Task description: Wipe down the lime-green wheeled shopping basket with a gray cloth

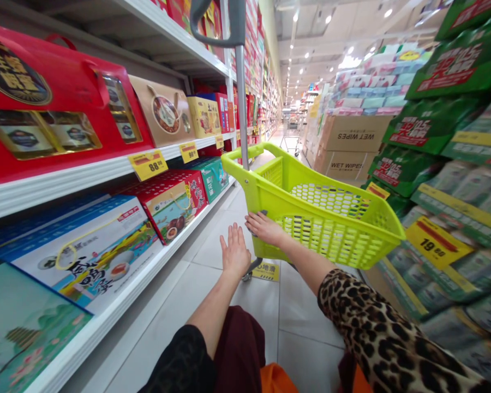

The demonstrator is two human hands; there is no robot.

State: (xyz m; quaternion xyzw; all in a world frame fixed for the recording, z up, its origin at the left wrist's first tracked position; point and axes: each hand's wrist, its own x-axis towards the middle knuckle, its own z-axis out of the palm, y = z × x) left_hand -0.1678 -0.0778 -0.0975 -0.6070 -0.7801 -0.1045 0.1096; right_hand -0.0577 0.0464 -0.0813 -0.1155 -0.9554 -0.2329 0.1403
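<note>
At one o'clock, the green basket (331, 214) seems touched by your flat right hand (268, 229), fingers together, perhaps steadying it. Your left hand (235, 254), fingers slightly apart, grips nothing near twelve, leaving the basket's side unobstructed.

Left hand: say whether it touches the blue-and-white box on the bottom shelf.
Apart. The head view shows the shelf's white edge and floor tiles between the left hand and the blue-and-white box.
</note>
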